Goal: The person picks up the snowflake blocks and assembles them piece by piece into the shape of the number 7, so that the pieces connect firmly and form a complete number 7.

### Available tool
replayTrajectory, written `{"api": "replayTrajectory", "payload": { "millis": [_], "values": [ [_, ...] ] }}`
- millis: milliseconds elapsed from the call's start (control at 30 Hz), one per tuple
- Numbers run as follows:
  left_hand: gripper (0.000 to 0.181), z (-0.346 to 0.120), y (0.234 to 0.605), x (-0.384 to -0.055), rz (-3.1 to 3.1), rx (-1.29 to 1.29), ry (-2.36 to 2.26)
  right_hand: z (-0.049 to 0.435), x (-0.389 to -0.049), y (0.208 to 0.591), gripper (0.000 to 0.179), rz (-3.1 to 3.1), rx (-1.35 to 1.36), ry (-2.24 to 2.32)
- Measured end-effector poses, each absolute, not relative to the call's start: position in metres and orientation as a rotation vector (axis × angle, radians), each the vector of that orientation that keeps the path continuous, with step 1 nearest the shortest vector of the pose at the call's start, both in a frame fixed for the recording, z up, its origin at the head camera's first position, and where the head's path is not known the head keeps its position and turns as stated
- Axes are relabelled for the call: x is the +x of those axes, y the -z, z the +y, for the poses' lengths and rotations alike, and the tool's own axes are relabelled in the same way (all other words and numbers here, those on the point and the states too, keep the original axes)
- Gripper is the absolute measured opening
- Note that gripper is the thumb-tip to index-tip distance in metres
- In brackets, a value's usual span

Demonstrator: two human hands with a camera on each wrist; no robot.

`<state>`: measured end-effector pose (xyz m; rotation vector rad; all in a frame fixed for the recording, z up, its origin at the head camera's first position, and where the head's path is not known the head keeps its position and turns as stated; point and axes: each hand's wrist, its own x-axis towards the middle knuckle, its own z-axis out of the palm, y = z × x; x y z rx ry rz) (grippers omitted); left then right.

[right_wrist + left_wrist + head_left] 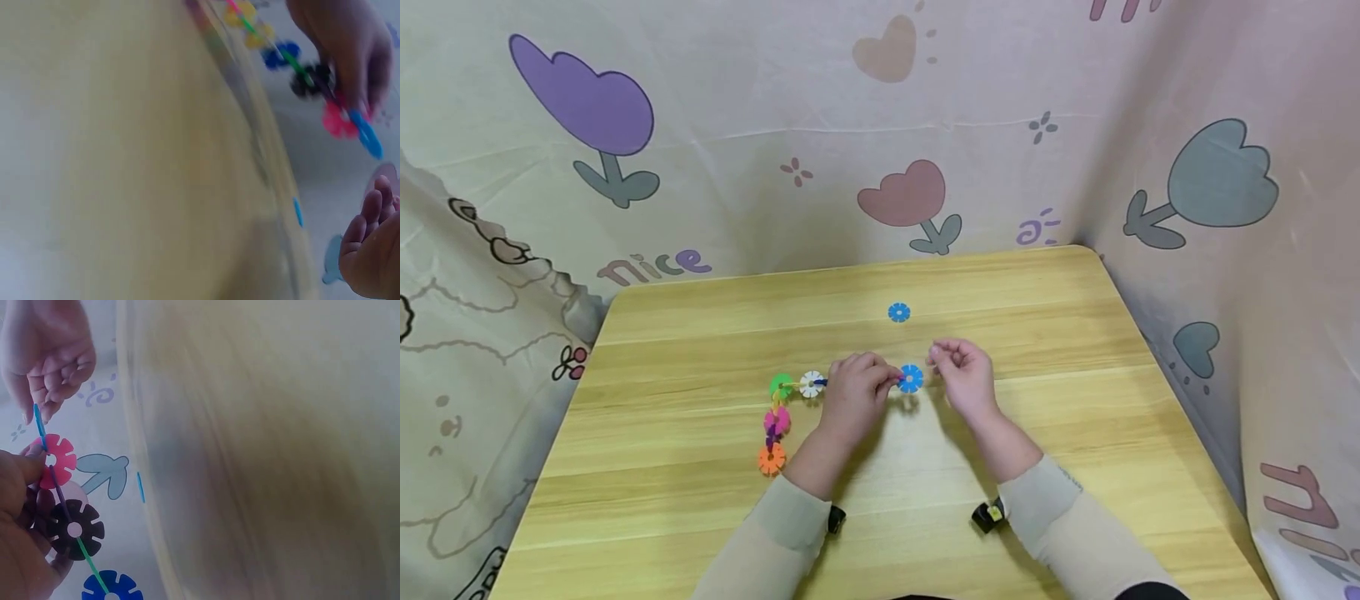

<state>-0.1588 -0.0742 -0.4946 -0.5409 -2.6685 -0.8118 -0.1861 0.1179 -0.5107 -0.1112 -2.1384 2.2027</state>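
Observation:
My left hand (856, 392) pinches a pink snowflake disc (64, 461) near the right end of a chain of slotted plastic discs. Slotted into the pink one, a light blue disc (912, 379) faces up at the chain's end. Purple, black (94, 534) and dark blue (119, 582) discs follow in the left wrist view. Past that hand the chain shows white (811, 384) and green (781, 387) discs, then bends toward the near side through pink to orange (771, 460). Just right of the light blue disc, my right hand (966, 379) holds nothing, its fingers loosely bent.
A loose light blue disc (898, 312) lies on the wooden table (700, 517) beyond the hands. Patterned cloth (760, 108) hangs behind the table and along both sides. Black wrist devices (988, 516) sit at both sleeves.

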Motion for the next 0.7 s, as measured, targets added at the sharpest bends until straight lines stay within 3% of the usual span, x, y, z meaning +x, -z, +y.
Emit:
{"api": "replayTrajectory", "payload": {
  "millis": [333,700],
  "values": [
    [0.008,-0.075,0.494,-0.158,-2.682,-0.527,0.825,0.124,-0.244,0.499,0.025,-2.282,-0.079,-1.999],
    [0.006,-0.074,0.496,-0.158,-2.683,-0.525,0.817,0.099,-0.28,0.522,0.053,-2.896,0.147,-1.516]
  ]
}}
